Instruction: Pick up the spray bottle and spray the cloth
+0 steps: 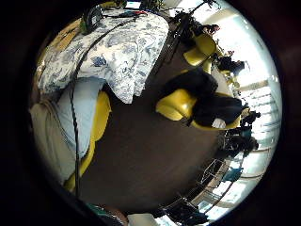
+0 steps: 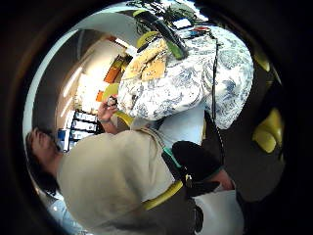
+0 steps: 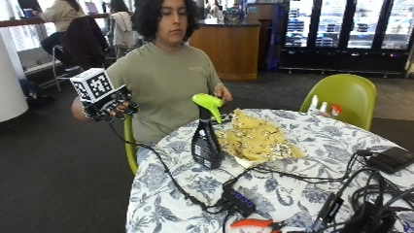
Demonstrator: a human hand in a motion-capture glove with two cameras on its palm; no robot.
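Observation:
A black spray bottle (image 3: 207, 138) with a green trigger head stands upright on the table with the blue floral tablecloth (image 3: 291, 194); it also shows lying across the table's far side in the thumb side palm view as the spray bottle (image 2: 164, 30). Right beside it lies a crumpled yellow patterned cloth (image 3: 259, 138), the same cloth (image 2: 146, 63). My gloved right hand (image 3: 111, 107) is raised in the air off the table's edge, well apart from the bottle, fingers relaxed and holding nothing. The bare left hand (image 3: 223, 93) hovers behind the bottle's head.
Cables, a black USB hub (image 3: 239, 200), a black box (image 3: 391, 159) and an orange-handled tool (image 3: 255, 223) crowd the table's near side. A green chair (image 3: 343, 97) stands behind the table. A cable runs from the glove down to the hub.

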